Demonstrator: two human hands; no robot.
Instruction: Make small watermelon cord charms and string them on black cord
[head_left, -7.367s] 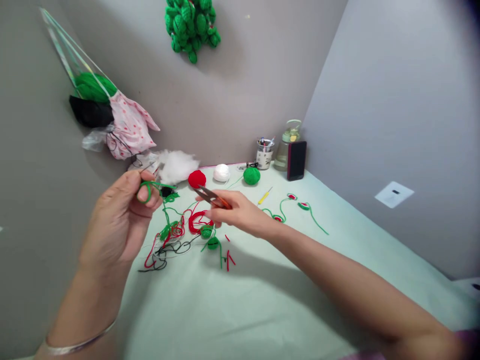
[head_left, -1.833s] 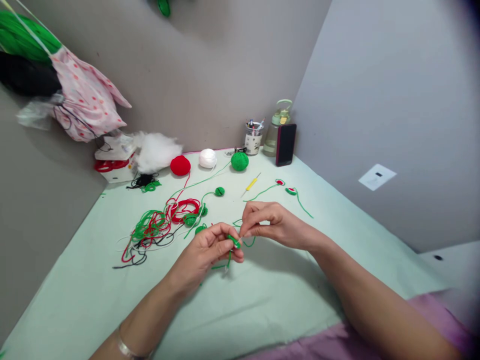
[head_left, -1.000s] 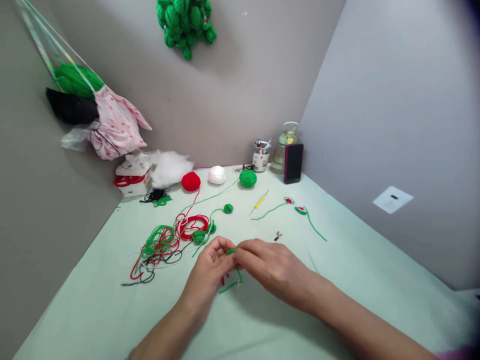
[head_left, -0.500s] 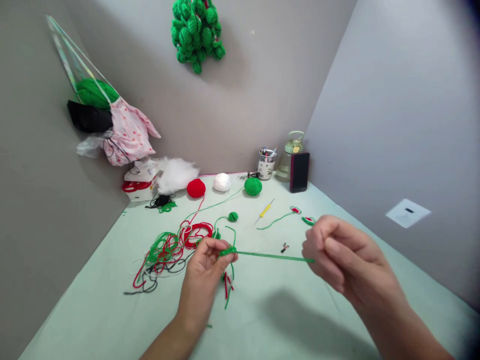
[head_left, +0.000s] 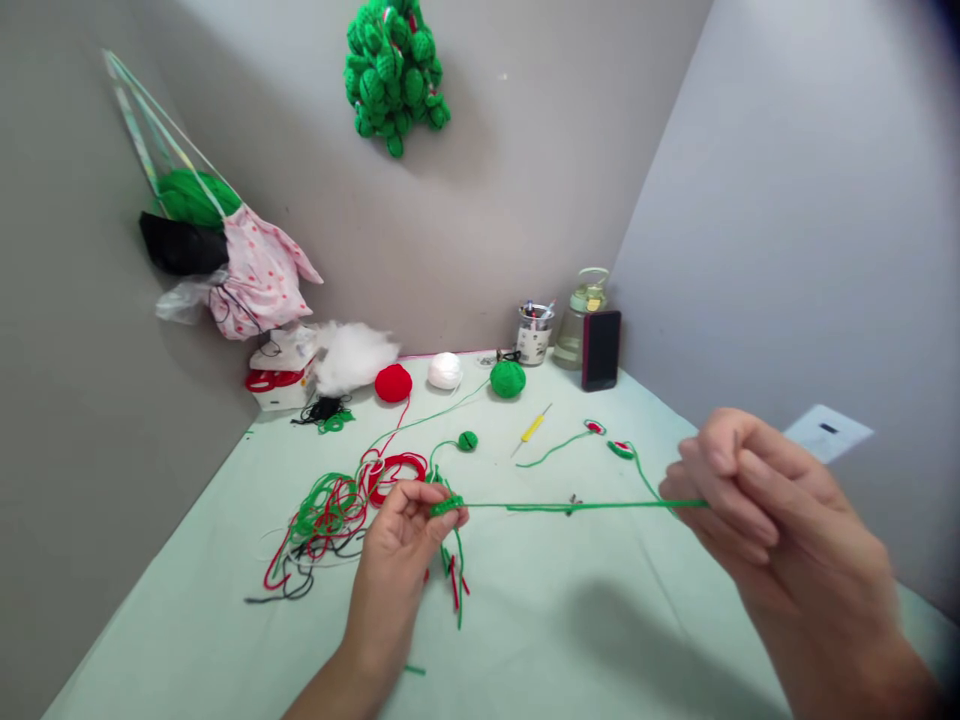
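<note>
Between the thumb and fingers of my left hand (head_left: 405, 550) a small green crocheted piece (head_left: 448, 506) is pinched. From it a green yarn strand (head_left: 585, 507) runs taut and nearly level to my right hand (head_left: 772, 510). My right hand is closed around that strand; whether a needle is also in its fingers cannot be seen. Green yarn tails and short red bits (head_left: 456, 585) show just below my left fingers. Two small crocheted pieces in green, white and red lie beyond my right hand, the nearer one a watermelon-like slice (head_left: 620, 450).
Tangled yarn (head_left: 322, 510) lies left of my left hand. Red (head_left: 393, 383), white (head_left: 445, 371) and green yarn balls (head_left: 508, 379) stand at the back. A yellow-handled crochet hook (head_left: 532, 428), a phone (head_left: 601, 350), a bottle (head_left: 571, 330) and a pen cup (head_left: 534, 335) are farther right.
My right hand has moved right, away from my left hand, and the green strand between them has grown longer. My left hand keeps its pinch on the crocheted piece, shifted slightly left.
</note>
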